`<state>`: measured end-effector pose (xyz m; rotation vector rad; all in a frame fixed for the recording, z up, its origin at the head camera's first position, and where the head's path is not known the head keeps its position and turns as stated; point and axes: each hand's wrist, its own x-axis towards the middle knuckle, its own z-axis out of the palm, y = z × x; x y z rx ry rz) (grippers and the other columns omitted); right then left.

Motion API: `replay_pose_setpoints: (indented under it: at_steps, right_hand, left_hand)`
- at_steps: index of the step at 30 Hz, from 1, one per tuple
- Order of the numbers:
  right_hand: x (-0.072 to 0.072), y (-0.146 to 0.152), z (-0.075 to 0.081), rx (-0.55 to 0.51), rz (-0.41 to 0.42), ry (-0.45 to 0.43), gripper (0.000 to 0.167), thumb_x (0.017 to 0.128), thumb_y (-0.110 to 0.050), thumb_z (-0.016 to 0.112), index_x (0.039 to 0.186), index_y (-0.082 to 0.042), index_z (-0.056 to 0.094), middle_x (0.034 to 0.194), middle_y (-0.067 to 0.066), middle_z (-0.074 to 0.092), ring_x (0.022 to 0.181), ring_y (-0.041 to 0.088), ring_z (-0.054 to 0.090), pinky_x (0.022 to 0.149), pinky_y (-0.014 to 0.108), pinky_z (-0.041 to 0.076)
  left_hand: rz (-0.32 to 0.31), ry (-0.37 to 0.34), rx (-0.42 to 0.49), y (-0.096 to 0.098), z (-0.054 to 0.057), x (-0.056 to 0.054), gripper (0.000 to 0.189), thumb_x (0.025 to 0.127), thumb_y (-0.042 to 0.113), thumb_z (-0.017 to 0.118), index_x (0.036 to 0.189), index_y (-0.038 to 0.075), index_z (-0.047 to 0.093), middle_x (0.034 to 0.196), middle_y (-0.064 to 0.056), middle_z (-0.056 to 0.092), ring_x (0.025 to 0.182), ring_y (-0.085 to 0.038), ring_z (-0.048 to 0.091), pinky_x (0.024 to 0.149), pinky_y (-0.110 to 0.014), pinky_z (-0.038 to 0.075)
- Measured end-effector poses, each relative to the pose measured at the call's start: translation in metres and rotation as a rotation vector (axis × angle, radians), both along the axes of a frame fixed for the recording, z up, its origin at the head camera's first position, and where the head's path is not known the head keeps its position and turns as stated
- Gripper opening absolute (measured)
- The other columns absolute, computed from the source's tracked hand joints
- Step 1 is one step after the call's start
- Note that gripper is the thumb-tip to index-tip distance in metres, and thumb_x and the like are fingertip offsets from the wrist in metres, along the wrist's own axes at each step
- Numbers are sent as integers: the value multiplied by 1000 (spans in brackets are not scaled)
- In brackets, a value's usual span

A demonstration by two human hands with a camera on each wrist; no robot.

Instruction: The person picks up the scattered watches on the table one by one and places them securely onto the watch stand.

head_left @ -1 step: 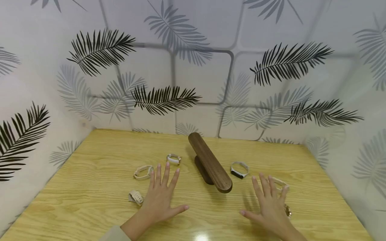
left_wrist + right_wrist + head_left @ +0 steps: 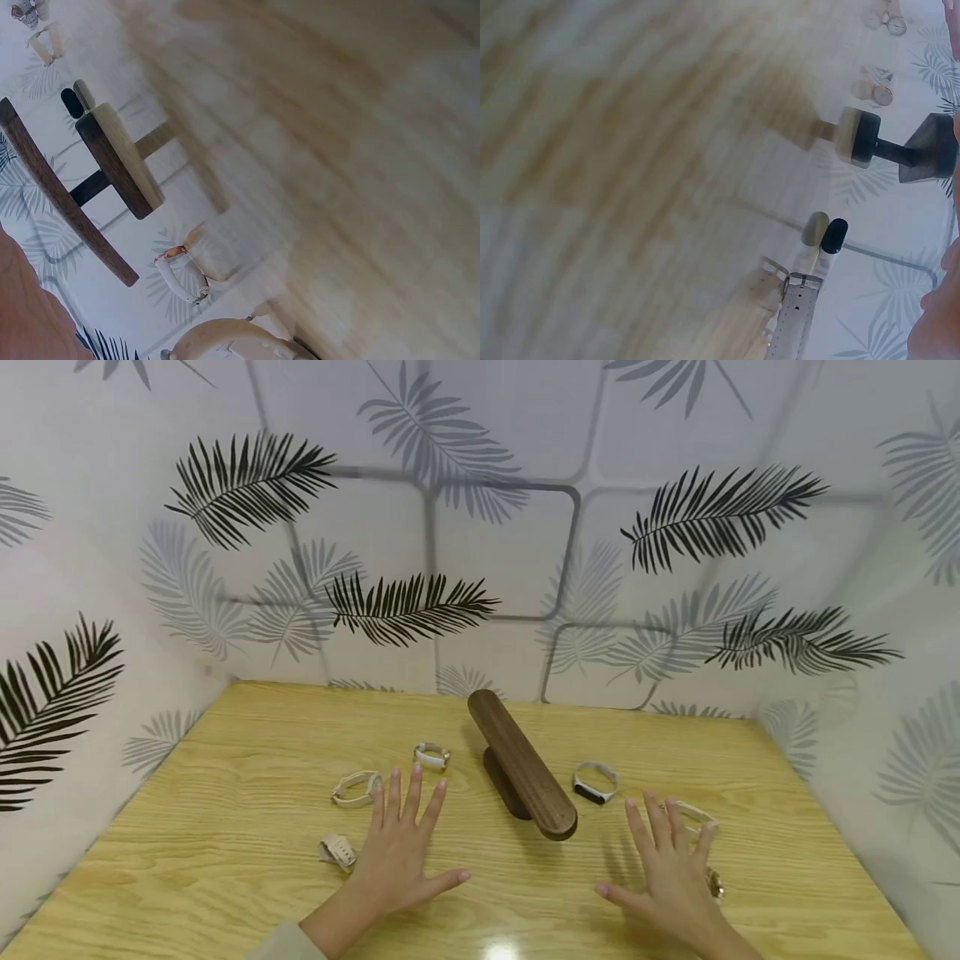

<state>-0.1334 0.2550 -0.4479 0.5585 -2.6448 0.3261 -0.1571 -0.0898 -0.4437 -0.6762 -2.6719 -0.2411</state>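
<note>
Palm down with fingers spread, my left hand (image 2: 397, 860) holds nothing. Just left of it lie a cream watch (image 2: 356, 791) near the fingertips and a watch with a beige strap (image 2: 339, 852). A small white-banded watch (image 2: 431, 757) sits beyond the fingers. My right hand (image 2: 671, 881) is likewise spread and holds nothing. Its fingers overlap a pale-strapped watch (image 2: 697, 817), and a gold-toned watch (image 2: 716, 885) is partly hidden beside it. Between the hands, farther back, stands a dark wooden display stand (image 2: 525, 768), a rounded bar raised over an oval base.
A grey fitness band (image 2: 596, 782) with a black face stands right of the stand. Everything is on a wood-grain table (image 2: 187, 860), its far edge against a wall (image 2: 487, 552) printed with palm leaves. Similar walls rise along both sides.
</note>
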Motion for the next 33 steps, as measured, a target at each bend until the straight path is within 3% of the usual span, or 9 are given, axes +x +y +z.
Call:
replay_pose_setpoints:
  at_steps: [7, 10, 15, 20, 24, 28, 30, 33]
  right_hand:
    - [2, -1, -3, 17, -15, -2, 108, 74, -76, 50, 151, -14, 6, 156, 11, -7, 142, 36, -16, 94, 81, -6]
    - [3, -2, -2, 15, -31, -21, 110, 73, -75, 52, 151, -14, 5, 156, 12, -7, 141, 36, -17, 94, 82, -5]
    - [2, -2, 4, 8, -60, -76, 114, 70, -72, 59, 151, -13, 3, 152, 27, 7, 139, 47, -9, 92, 83, -4]
    - [1, -2, 9, 7, -97, -114, 116, 68, -70, 63, 151, -12, 7, 150, 29, 14, 138, 52, 0, 93, 82, -3]
    - [-1, -2, 9, 28, -110, -81, 115, 66, -72, 62, 150, -13, 10, 152, 24, 13, 138, 51, 6, 92, 83, 2]
    - [-2, -4, 7, 11, -99, -47, 114, 68, -73, 61, 150, -12, 12, 153, 23, 11, 140, 46, 1, 92, 83, 6]
    - [-3, -6, 7, -18, -84, -28, 111, 70, -74, 58, 150, -12, 14, 152, 24, 14, 141, 44, 1, 95, 81, 8]
    - [-7, -11, 7, -47, -53, 29, 105, 74, -76, 51, 149, -10, 17, 148, 27, 23, 139, 45, 10, 99, 75, 17]
  left_hand:
    - [19, -51, -6, -1, 0, 1, 101, 79, 82, 24, 151, 16, -2, 154, -18, -15, 139, -40, -18, 111, -64, 12]
    - [21, -41, -14, -2, -1, 0, 101, 78, 83, 24, 151, 16, 0, 154, -19, -14, 140, -44, -11, 109, -66, 13]
    - [46, -21, -72, -2, 1, -1, 102, 78, 83, 25, 151, 15, 4, 153, -20, -14, 138, -51, 4, 104, -71, 16]
    - [53, -72, -79, 0, 5, -1, 103, 77, 82, 33, 150, 15, 9, 154, -23, -6, 138, -52, 4, 103, -74, 14]
    - [50, -68, -74, -1, 5, -1, 103, 77, 84, 26, 150, 14, 9, 154, -24, -4, 137, -52, 4, 101, -75, 13]
    - [33, -50, -49, -1, 2, 0, 102, 76, 85, 16, 151, 15, 3, 154, -23, -8, 137, -53, 4, 100, -77, 12]
    - [30, -39, -48, -1, 2, -1, 103, 76, 85, 16, 151, 15, 3, 154, -24, -5, 136, -54, 7, 99, -78, 14]
    - [40, -33, -49, 0, 3, -2, 102, 77, 83, 29, 151, 15, 9, 153, -25, 4, 135, -54, 14, 96, -78, 17]
